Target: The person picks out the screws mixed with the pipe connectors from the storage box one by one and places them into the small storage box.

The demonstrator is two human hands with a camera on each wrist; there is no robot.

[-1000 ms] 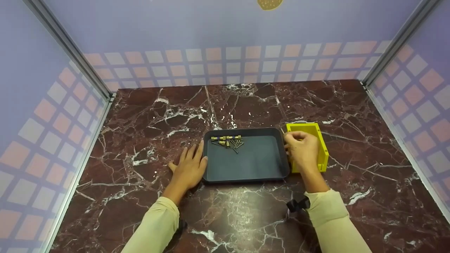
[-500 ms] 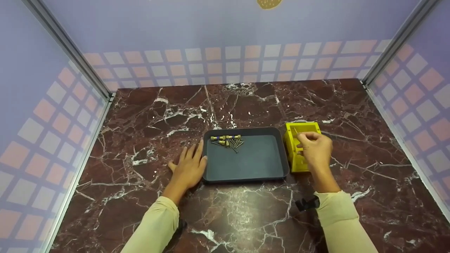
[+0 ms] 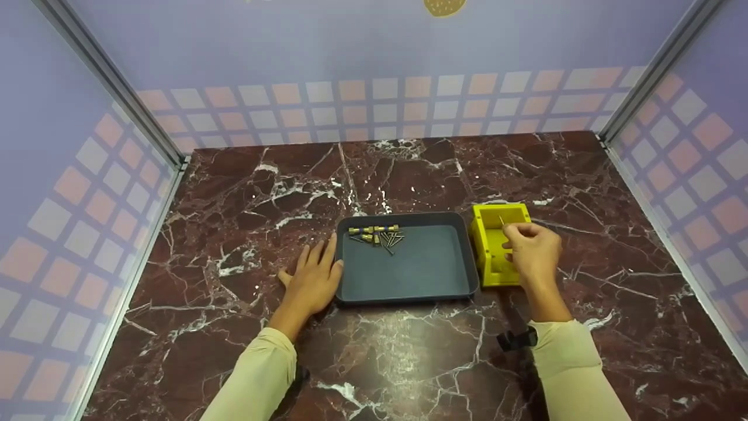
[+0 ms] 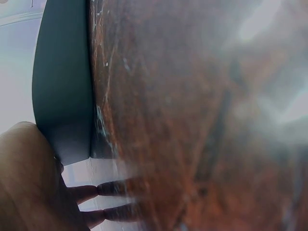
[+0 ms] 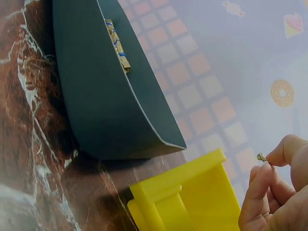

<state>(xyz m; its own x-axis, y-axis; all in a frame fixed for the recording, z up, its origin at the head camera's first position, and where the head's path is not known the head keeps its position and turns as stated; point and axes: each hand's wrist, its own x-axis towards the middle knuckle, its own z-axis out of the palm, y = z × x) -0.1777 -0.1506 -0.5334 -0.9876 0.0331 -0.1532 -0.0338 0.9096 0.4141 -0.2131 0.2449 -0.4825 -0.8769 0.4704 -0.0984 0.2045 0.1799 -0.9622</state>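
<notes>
Lit softly and fairly evenly in the head view, with pale glare on the near part of the table (image 3: 397, 351); blurred and hazed by white reflections in the left wrist view; darkly shadowed beside the tray (image 5: 96, 96) in the right wrist view.

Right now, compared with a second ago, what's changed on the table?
The right hand has moved rightward, from beside the tray's right rim to over the yellow parts bin's right side, still pinching a screw. The left hand stays at the dark tray's left side; the brass-coloured fittings and loose screws inside look unchanged.
</notes>
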